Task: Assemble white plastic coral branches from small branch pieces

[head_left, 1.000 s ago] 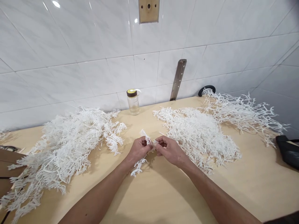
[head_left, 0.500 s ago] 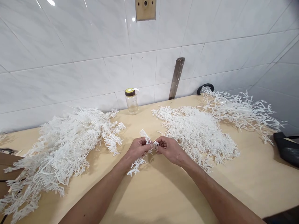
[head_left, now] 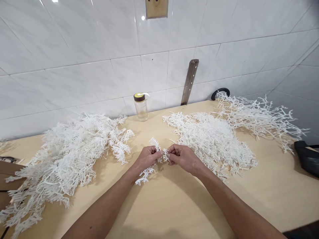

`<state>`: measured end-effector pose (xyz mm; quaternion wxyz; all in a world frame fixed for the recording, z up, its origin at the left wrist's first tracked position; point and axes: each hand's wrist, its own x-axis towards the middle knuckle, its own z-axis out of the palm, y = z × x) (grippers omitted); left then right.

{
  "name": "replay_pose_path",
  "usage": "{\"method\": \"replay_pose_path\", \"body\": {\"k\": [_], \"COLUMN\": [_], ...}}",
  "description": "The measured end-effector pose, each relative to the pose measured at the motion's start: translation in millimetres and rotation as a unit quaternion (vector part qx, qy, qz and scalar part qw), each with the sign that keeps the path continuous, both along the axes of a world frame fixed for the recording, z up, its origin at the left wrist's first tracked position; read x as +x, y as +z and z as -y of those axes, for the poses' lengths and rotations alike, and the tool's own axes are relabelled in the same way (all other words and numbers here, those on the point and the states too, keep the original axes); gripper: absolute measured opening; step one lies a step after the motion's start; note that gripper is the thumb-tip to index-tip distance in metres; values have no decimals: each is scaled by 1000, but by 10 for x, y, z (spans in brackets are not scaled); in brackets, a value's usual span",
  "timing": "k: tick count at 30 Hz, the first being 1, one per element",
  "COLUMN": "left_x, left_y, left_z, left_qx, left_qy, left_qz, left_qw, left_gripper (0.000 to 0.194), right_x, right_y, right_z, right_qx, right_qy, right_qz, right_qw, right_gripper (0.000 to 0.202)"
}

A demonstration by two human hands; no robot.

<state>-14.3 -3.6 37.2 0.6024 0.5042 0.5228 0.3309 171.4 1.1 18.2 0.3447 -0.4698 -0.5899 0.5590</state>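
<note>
My left hand [head_left: 149,157] pinches a white branching plastic sprig [head_left: 155,144], whose lower part [head_left: 145,176] hangs out below the hand. Close beside it, my right hand [head_left: 183,159] has its fingers closed on a small white piece [head_left: 165,154] next to the left fingertips. Whether that piece is joined to the sprig cannot be made out. Left of the hands spreads a large heap of feathery white sprigs [head_left: 74,159]. A second heap of small white pieces [head_left: 211,139] lies just beyond my right hand and forearm.
Bare, longer white branches [head_left: 259,116] lie at the back right, near a black ring [head_left: 220,93]. A clear bottle [head_left: 141,109] stands by the tiled wall, where a metal strip [head_left: 189,83] leans. A black object [head_left: 307,159] is at the right edge, brown cardboard [head_left: 8,174] at the left.
My right fingertips have drawn slightly to the right, away from the left ones, and more of the small white piece shows between them. The camera view has shifted a little.
</note>
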Motion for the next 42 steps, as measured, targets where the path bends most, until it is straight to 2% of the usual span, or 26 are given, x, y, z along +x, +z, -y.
{"method": "replay_pose_path", "body": {"k": [3,6,10,15,19,26,31,35,40,42], "left_x": [-3,-14,-20,-2,5,-15,-33,-18,23,27], "left_y": [-49,-116,-161,-147,-117,-71,-128,-163,-144,-145], "left_z": [-11,-29,-40,-40,-35,-32,-48,-41,-18,-18], "left_qx": [0,6,29,55,42,3,17,48,79,81], "left_qy": [10,27,41,58,63,50,37,50,51,48], "left_qz": [1,6,-26,-73,-59,-20,-34,-44,-57,-61], "left_qw": [1000,1000,998,994,995,999,999,997,994,994], "left_gripper": [32,32,28,27,29,32,30,33,37,38], "right_x": [-4,-17,-59,-83,-62,-63,-52,31,104,92], "right_y": [19,-7,-98,-181,-198,-152,-125,-122,-49,-12], "right_z": [26,55,66,42,26,13,18,-14,-52,-46], "right_qx": [-3,23,77,62,35,-18,-43,-11,49,50], "right_qy": [20,55,29,2,3,11,27,43,-32,-34], "right_qz": [-2,40,111,116,107,69,33,71,50,66], "right_qw": [1000,997,990,991,994,997,998,997,997,996], "right_gripper": [33,41,26,19,20,21,18,11,23,26]}}
